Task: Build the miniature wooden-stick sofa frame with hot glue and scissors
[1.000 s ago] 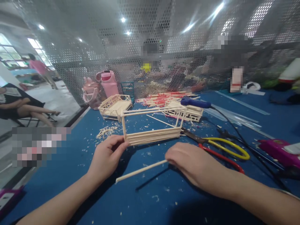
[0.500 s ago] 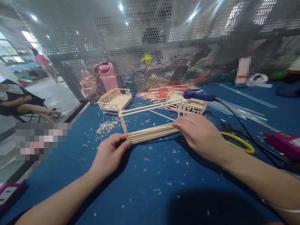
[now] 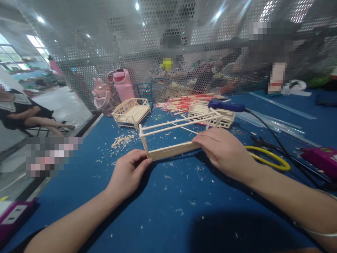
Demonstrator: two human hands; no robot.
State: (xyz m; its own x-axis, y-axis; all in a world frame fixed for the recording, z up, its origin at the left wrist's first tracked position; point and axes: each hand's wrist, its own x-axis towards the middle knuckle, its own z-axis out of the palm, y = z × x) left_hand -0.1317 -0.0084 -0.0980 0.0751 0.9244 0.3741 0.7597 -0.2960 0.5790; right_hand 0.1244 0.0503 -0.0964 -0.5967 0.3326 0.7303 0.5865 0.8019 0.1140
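Observation:
Between my two hands is a small wooden stick frame (image 3: 171, 151), with a slatted lower panel, corner posts and two long rails above. My left hand (image 3: 131, 168) pinches its lower left corner between thumb and fingers. The right end of the panel is gripped by my right hand (image 3: 223, 147), which hides that lower corner. Behind the frame stand a finished-looking miniature stick bed (image 3: 133, 113) on the left and another slatted stick piece (image 3: 223, 118) on the right. A blue glue gun (image 3: 229, 106) lies across the latter.
Red and plain sticks (image 3: 181, 103) lie in a pile near the perforated metal screen (image 3: 110, 45). Small offcuts (image 3: 122, 140) litter the blue table (image 3: 163, 211). To the right are a yellow ring (image 3: 273, 163), pliers, a black cord and a magenta power strip (image 3: 321, 160). A person sits at far left.
The stick frame has tipped slightly, so both top rails now show apart and its panel faces me more. Both hands keep their hold; the view has shifted a little.

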